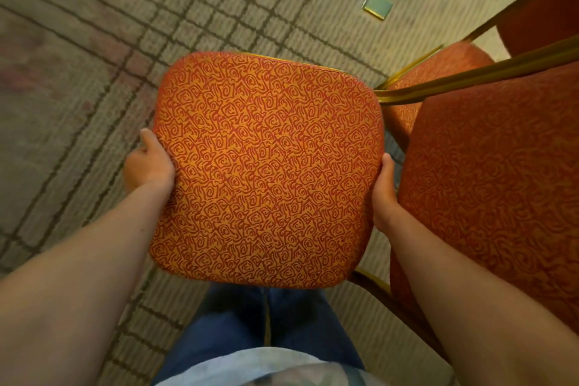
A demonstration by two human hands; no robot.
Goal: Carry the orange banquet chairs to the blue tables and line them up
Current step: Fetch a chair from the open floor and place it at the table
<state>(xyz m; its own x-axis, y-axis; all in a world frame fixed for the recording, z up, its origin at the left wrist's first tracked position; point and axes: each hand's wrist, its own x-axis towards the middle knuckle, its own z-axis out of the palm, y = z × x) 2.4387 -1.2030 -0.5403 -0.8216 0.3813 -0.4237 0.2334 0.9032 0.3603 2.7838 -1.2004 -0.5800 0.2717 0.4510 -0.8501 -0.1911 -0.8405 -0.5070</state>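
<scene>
An orange chair is being held by its seat above the lined carpet, its left edge being gripped by the left hand and its right edge by the right hand. It is being flanked just on the right by other orange chairs.

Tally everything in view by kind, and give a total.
Orange seat cushions: 3 (held seat cushion, near right seat cushion, far right seat cushion)
Hands: 2 (left hand, right hand, each with a grip on a side of the held one)
Brass floor box: 1
Total: 6
Not counted: dark orange panel, perhaps a chair back.
</scene>
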